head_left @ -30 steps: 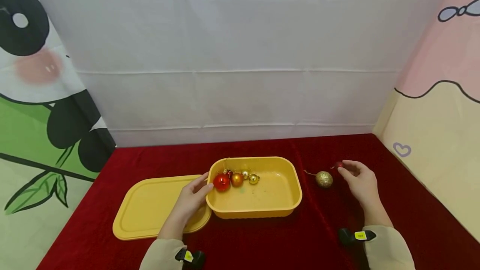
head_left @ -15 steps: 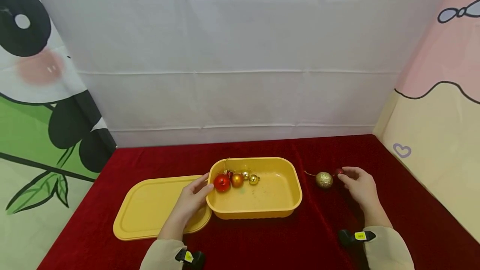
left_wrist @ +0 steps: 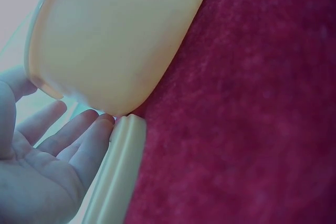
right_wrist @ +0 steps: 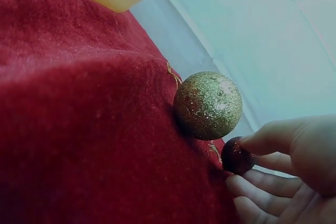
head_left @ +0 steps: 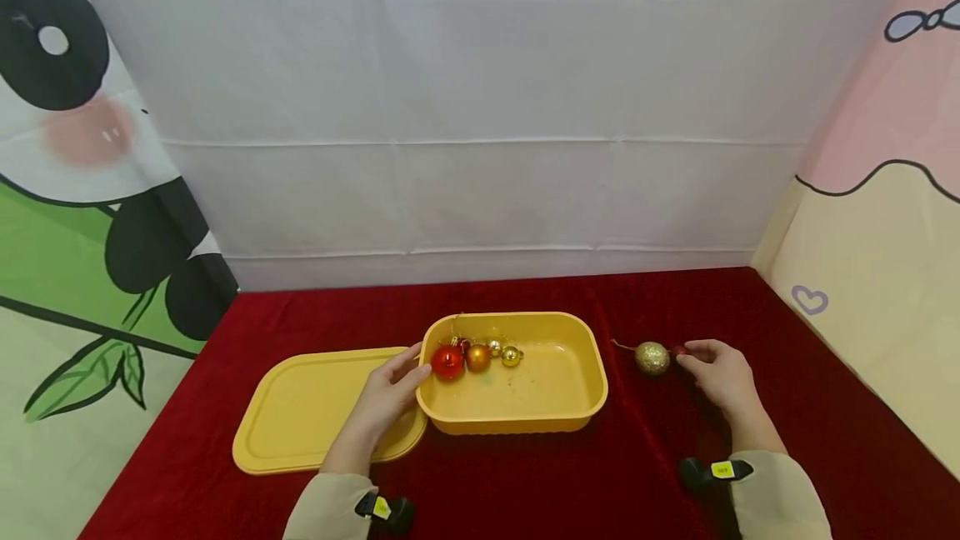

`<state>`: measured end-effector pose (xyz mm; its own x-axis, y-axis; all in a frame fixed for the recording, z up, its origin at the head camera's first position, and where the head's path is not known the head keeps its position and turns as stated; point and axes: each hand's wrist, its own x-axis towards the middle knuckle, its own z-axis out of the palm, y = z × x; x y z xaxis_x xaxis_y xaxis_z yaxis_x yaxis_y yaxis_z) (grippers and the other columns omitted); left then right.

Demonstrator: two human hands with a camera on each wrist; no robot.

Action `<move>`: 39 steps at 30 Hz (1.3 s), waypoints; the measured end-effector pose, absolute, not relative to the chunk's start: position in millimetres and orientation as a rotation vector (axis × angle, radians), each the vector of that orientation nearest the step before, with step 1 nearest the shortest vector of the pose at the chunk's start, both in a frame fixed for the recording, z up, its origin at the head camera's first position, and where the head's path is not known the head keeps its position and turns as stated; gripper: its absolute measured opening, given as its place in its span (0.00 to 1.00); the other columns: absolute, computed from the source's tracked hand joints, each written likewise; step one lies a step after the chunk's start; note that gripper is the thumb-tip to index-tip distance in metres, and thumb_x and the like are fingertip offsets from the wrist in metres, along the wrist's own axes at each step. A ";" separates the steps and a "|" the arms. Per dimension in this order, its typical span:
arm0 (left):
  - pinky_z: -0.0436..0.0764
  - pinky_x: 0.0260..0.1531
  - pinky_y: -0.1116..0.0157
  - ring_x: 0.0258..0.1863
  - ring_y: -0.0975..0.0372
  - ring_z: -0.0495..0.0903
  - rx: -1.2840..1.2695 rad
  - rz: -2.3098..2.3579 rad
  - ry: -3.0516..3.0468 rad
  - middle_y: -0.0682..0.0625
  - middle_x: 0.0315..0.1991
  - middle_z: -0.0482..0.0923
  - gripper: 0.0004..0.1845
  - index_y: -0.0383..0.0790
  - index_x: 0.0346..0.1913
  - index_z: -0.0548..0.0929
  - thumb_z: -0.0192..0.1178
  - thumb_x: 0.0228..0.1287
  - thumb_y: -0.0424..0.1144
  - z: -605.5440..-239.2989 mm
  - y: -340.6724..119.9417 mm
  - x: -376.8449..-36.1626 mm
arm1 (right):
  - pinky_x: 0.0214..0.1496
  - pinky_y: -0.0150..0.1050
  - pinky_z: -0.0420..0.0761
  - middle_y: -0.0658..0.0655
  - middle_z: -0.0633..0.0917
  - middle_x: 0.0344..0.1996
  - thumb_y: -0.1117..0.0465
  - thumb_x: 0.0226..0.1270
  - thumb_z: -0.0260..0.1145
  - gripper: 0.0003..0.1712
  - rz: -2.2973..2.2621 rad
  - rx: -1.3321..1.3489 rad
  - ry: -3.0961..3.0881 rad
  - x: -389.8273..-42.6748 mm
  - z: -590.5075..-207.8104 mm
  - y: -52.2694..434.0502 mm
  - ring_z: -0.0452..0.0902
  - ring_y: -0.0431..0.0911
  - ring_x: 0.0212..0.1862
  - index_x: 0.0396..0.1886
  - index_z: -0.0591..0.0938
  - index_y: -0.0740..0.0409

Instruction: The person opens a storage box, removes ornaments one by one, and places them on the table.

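Your right hand (right_wrist: 294, 177) pinches the small red bauble (right_wrist: 237, 156), lower right; light, slick, likely fragile — hold gently. Left hand (head_left: 386, 394) flat against the yellow tub (head_left: 517, 419).

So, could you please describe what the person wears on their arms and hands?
Both hands, left hand and right hand, are bare. Each arm has a loose beige sleeve. At each wrist sits a small black device with a yellow tag.
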<state>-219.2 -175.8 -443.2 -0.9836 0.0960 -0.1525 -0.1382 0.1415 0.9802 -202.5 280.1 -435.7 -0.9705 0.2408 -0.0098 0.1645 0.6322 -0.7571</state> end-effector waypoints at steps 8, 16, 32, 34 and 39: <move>0.79 0.53 0.57 0.60 0.47 0.74 -0.039 1.964 2.210 0.37 0.65 0.67 0.29 0.45 0.69 0.66 0.57 0.67 0.44 -442.9 -176.3 -218.9 | 0.30 0.33 0.77 0.72 0.80 0.46 0.58 0.67 0.59 0.23 1.235 -0.332 -2.798 -201.8 -435.1 280.3 0.76 0.46 0.33 0.54 0.75 0.72; 0.78 0.54 0.56 0.61 0.46 0.72 -0.018 1.968 2.195 0.36 0.67 0.65 0.29 0.44 0.71 0.63 0.55 0.69 0.42 -441.2 -176.2 -219.0 | 0.46 0.45 0.74 0.71 0.78 0.52 0.50 0.71 0.53 0.28 1.196 -0.358 -2.768 -201.3 -427.8 276.7 0.73 0.59 0.52 0.58 0.74 0.68; 0.78 0.54 0.58 0.61 0.47 0.72 -0.023 1.953 2.210 0.37 0.67 0.65 0.31 0.43 0.70 0.64 0.57 0.67 0.45 -442.9 -176.3 -219.7 | 0.47 0.47 0.74 0.70 0.80 0.51 0.48 0.71 0.52 0.27 1.155 -0.347 -2.662 -202.9 -419.4 266.6 0.73 0.59 0.53 0.58 0.75 0.65; 0.78 0.54 0.58 0.61 0.47 0.72 -0.022 1.957 2.210 0.37 0.67 0.65 0.31 0.43 0.70 0.64 0.57 0.67 0.45 -442.7 -176.2 -219.9 | 0.46 0.46 0.74 0.69 0.80 0.51 0.48 0.71 0.52 0.27 1.148 -0.342 -2.655 -203.0 -418.4 265.2 0.74 0.59 0.52 0.57 0.75 0.64; 0.78 0.54 0.59 0.61 0.47 0.72 -0.010 1.987 2.192 0.36 0.66 0.66 0.30 0.41 0.70 0.64 0.57 0.67 0.44 -443.5 -176.2 -220.9 | 0.39 0.34 0.75 0.68 0.83 0.47 0.48 0.71 0.53 0.26 1.156 -0.319 -2.637 -203.9 -416.5 261.5 0.82 0.53 0.44 0.56 0.76 0.63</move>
<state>-220.9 -176.2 -443.5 -0.9833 0.1171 -0.1396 -0.1274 0.1055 0.9862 -203.9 261.5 -416.5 -0.9463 0.2942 0.1343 0.1005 0.6622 -0.7426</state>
